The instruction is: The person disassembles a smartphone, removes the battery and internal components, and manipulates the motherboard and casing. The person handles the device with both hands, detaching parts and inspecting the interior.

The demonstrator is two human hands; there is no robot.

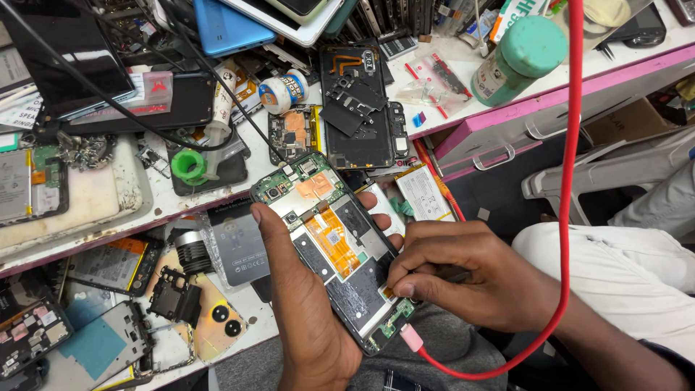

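- My left hand (304, 304) wraps around the opened phone (333, 246), tilting its exposed boards up so I can see them.
- My right hand (463, 275) pinches a thin tool at its lower board, beside the plugged-in red cable (572, 181).

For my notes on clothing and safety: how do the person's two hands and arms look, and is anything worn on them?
Both hands are bare: the left hand and the right hand show no gloves, rings or watch. The left forearm is uncovered as far as the picture's edge. The right forearm is also bare; no sleeve can be told apart there. No markings are visible.
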